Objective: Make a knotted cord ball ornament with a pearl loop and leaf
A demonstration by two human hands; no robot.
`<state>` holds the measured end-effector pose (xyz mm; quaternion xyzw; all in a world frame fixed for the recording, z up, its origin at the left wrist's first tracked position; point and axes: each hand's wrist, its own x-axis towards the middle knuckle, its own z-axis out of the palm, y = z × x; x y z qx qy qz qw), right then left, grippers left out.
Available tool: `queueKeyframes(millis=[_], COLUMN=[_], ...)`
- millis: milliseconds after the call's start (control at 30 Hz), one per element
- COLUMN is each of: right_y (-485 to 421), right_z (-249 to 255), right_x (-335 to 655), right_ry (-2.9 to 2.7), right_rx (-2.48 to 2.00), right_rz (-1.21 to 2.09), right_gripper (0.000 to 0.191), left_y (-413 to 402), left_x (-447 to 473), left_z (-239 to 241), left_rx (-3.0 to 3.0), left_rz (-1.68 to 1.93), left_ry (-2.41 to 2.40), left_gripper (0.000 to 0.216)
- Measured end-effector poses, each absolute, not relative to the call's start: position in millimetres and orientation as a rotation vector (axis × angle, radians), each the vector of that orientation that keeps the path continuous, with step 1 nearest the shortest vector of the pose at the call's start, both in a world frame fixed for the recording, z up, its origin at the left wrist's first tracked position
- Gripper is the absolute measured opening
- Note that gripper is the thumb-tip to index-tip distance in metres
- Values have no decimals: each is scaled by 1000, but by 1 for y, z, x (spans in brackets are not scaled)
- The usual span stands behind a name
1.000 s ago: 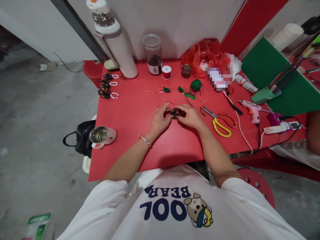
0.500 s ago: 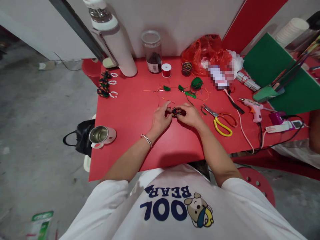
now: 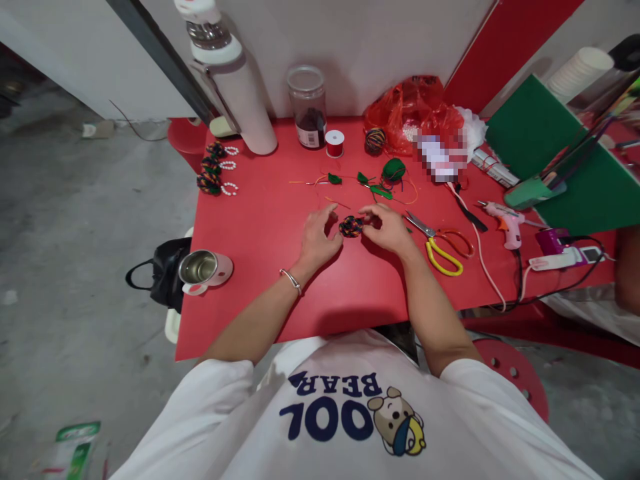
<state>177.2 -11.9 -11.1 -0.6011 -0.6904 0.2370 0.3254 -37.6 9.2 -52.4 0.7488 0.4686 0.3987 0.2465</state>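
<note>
A small multicoloured knitted yarn piece (image 3: 351,227), dark with orange, red and green flecks, lies on the red table (image 3: 250,233) between my hands. On its left, my left hand (image 3: 320,235) is open, thumb and forefinger spread, the thumb tip close to the piece's edge. From the right, my right hand (image 3: 386,228) reaches in with thumb and forefinger apart, fingertips at the piece's right edge; whether they touch it is hard to see. Just beyond are a loose orange thread, green yarn scraps (image 3: 381,192) and a green yarn ball (image 3: 393,170).
Scissors (image 3: 434,241) and a pink glue gun (image 3: 506,221) lie to the right, with cables. A steel cup (image 3: 206,270) stands near the left edge. Along the back are a white flask (image 3: 245,100), a jar (image 3: 307,110), a red spool (image 3: 335,143) and a red bag (image 3: 407,110).
My hands have moved slightly apart and the fingers have loosened from the yarn piece, which now shows flat on the table. The view has shifted a little.
</note>
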Motion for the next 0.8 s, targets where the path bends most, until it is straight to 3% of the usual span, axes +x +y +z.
queueKeyframes(millis=[133,267,500,800], right_y=[-12,-14,-16,-12], right_z=[-8,-3,3,-11], right_x=[178,175,167,173], right_ry=[-1754,-1761,-1832,-1758], right_rx=[-1746,-1869,-1963,-1761], right_rz=[630,611,663,748], right_gripper=[26,28,28,19], left_y=[11,10,6,10], left_x=[-39,-38,-36,-36], left_z=[-53,-54,-49,-54], left_rx=[2118,2177,2164,2091], left_rz=[1070,1007,896,965], left_ry=[1365,1417,1454,1424], left_gripper=[44,31,25,17])
